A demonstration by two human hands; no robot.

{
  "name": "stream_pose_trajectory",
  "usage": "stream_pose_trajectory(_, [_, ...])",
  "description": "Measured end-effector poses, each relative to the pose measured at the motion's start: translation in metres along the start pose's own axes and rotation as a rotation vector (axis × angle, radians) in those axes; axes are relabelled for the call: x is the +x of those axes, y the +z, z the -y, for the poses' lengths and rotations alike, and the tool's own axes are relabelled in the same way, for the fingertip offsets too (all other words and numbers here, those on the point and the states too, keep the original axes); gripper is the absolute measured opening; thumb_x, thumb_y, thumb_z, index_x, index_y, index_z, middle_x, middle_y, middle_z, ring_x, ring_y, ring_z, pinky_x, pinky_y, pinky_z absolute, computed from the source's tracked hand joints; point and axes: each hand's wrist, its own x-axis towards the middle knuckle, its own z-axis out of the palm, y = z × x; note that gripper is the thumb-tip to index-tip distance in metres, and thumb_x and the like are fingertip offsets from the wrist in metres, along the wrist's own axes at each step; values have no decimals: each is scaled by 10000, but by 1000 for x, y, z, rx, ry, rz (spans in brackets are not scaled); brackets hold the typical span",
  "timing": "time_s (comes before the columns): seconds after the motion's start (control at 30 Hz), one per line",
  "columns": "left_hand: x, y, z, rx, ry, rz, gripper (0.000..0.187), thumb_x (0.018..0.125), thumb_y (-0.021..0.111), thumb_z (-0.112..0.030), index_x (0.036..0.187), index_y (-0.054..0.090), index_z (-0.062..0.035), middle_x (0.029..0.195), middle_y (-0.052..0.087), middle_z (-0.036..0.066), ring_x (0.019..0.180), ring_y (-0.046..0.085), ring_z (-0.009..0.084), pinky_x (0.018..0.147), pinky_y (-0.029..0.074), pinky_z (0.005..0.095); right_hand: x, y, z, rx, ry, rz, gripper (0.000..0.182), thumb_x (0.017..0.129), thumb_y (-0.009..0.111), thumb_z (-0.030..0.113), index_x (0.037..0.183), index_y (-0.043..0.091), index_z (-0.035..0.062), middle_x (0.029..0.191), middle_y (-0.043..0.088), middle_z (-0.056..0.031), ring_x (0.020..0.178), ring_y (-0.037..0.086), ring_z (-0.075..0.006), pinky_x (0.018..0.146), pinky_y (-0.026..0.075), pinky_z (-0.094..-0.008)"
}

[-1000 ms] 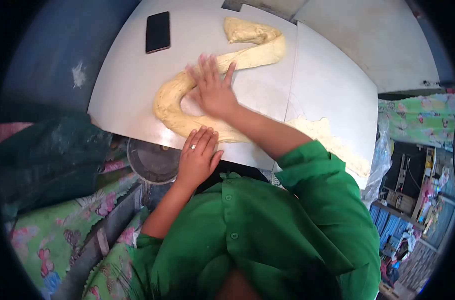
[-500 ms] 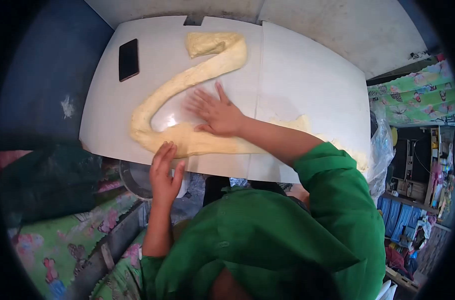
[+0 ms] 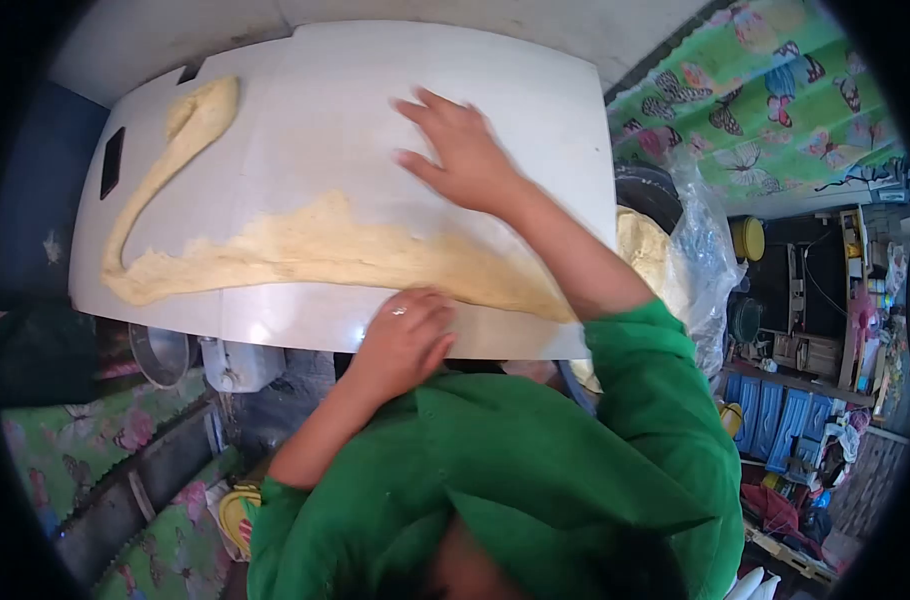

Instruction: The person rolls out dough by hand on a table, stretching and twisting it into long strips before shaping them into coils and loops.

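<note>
A long strip of yellow dough (image 3: 315,250) lies along the front part of the white table (image 3: 335,120). Its middle is spread flat with a ragged back edge, and its left end runs back in a narrow rope to a folded end. My right hand (image 3: 460,150) hovers behind the dough over the table, fingers spread, holding nothing. At the front edge of the dough, my left hand (image 3: 407,335) has its fingers curled and close together, touching or very near the edge; whatever may be under the fingertips is hidden.
A dark phone (image 3: 113,162) lies at the table's left. Right of the table stand a dark tub (image 3: 647,190) with more dough (image 3: 647,250) and clear plastic (image 3: 703,260). A white container (image 3: 240,366) sits below the front edge. Butterfly-patterned cloth (image 3: 765,90) hangs at the right.
The view has shifted right. The dough's middle and right part now show spread wide. My right hand has lifted off the dough's edge; my left hand has moved right along the front edge, its fingers more curled.
</note>
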Motion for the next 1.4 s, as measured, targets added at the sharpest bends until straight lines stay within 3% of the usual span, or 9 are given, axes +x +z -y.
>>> stream_pose_trajectory(0.1, [42, 61, -36, -22, 156, 77, 395, 737, 707, -167, 1082, 593, -13, 1137, 566, 134, 1101, 530, 316, 948, 431, 428, -100, -77, -68, -42, 236, 603, 597, 893, 532, 421, 1382, 383, 113, 1404, 377, -224, 1297, 356, -383, 1055, 245, -549])
stream_pose_trajectory(0.27, [78, 136, -77, 57, 232, 123, 482, 745, 690, -259, 1136, 565, -7, 1178, 541, 126, 1119, 514, 287, 973, 396, 412, -190, -52, -93, -295, 494, -14, 709, 884, 508, 483, 1450, 258, 136, 1461, 271, -221, 1374, 221, -370, 1060, 133, -635])
stream_pose_trajectory(0.43, [93, 160, -92, 297, 106, 96, 527, 740, 682, -319, 1193, 554, -80, 956, 522, 53, 905, 508, 197, 789, 380, 342, -184, -31, -125, -441, 409, 28, 683, 920, 437, 481, 1446, 251, 88, 1457, 271, -221, 1364, 240, -359, 1072, 156, -599])
stream_pose_trajectory(0.5, [103, 170, -90, 332, 89, 25, 383, 735, 682, -275, 1067, 608, -99, 872, 479, 40, 867, 497, 191, 733, 359, 339, -187, -58, -161, 908, 702, -225, 709, 903, 432, 523, 1439, 275, 86, 1423, 339, -200, 1360, 273, -313, 1089, 219, -508])
stream_pose_trajectory(0.53, [105, 175, -89, 354, 47, 104, 298, 728, 679, -242, 977, 608, -95, 897, 491, 49, 885, 496, 207, 752, 359, 347, -195, -76, -156, 1046, 709, -284, 704, 862, 581, 391, 1427, 301, 77, 1413, 371, -157, 1329, 324, -283, 1084, 270, -411])
stream_pose_trajectory(0.73, [102, 164, -88, 250, -94, -208, 147, 697, 661, -140, 789, 562, -82, 1009, 530, 81, 959, 488, 276, 818, 361, 384, -262, -111, -114, 419, 89, 416, 651, 717, 733, 128, 1322, 493, 147, 1399, 399, -103, 1307, 339, -310, 1067, 275, -427])
stream_pose_trajectory(1.03, [90, 148, -101, 370, -160, -67, 331, 733, 655, -225, 1028, 607, -83, 1037, 547, 60, 1026, 482, 230, 895, 337, 426, -233, -96, -119, 63, -86, 272, 277, 754, 692, 121, 1029, 657, 123, 1098, 582, -73, 1081, 514, -278, 908, 382, -423])
stream_pose_trajectory(1.27, [76, 162, -90, 422, -157, -124, 350, 728, 699, -261, 1005, 598, -72, 1031, 533, 61, 1025, 471, 237, 905, 313, 431, -224, -79, -91, 446, 64, 194, 202, 798, 630, 82, 995, 645, 120, 944, 623, -93, 811, 617, -225, 671, 470, -291])
stream_pose_trajectory(1.4, [71, 155, -91, 331, -249, -219, 311, 725, 691, -224, 982, 601, -74, 1026, 529, 60, 1007, 477, 238, 891, 309, 429, -225, -76, -96, 757, 7, 355, 204, 790, 661, 149, 993, 649, 125, 1031, 645, -38, 1091, 503, -256, 949, 343, -384])
